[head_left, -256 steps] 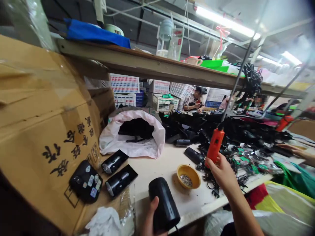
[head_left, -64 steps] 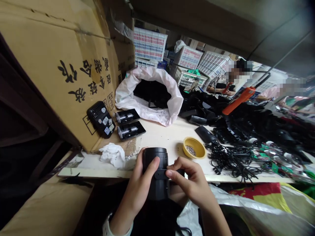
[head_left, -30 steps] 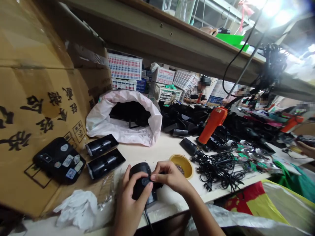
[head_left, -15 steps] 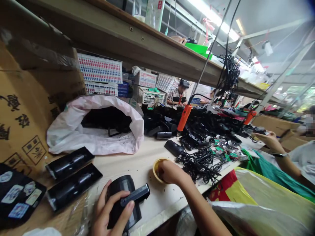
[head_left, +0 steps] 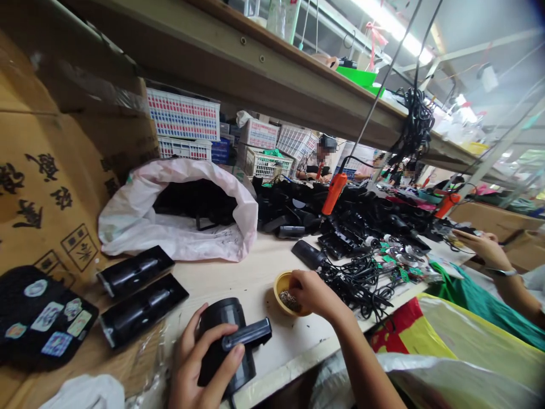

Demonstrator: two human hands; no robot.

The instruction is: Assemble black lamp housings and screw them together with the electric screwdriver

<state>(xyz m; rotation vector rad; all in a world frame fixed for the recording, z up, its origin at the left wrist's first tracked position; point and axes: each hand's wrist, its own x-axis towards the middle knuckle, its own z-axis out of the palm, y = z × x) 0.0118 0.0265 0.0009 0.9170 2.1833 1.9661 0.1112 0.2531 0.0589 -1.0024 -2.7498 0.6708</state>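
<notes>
My left hand (head_left: 204, 363) is closed around a black plastic housing (head_left: 225, 318), cylindrical in shape. Out of its side sticks a short black handle (head_left: 255, 332), with my thumb and fingers on either side of its base. To the right stands a small yellow bowl (head_left: 279, 284) holding small metal pieces (head_left: 289, 299), probably screws. Over the bowl's right side my right hand (head_left: 310, 292) reaches in, fingers curled together; what is between the fingertips is hidden. Two black plastic shells (head_left: 145, 309) lie side by side at the left.
Behind is an open white sack (head_left: 183, 250) with black parts inside. An orange electric screwdriver (head_left: 335, 193) hangs over a heap of black parts (head_left: 293, 210). Black cables (head_left: 361, 284) lie to the right. A patched black cap (head_left: 46, 318) rests at left; a co-worker's hand (head_left: 485, 247) is at far right.
The view has shifted slightly, moving things rightward. My right hand has lifted a little out of the bowl, exposing the metal pieces. The left hand keeps its hold on the housing.
</notes>
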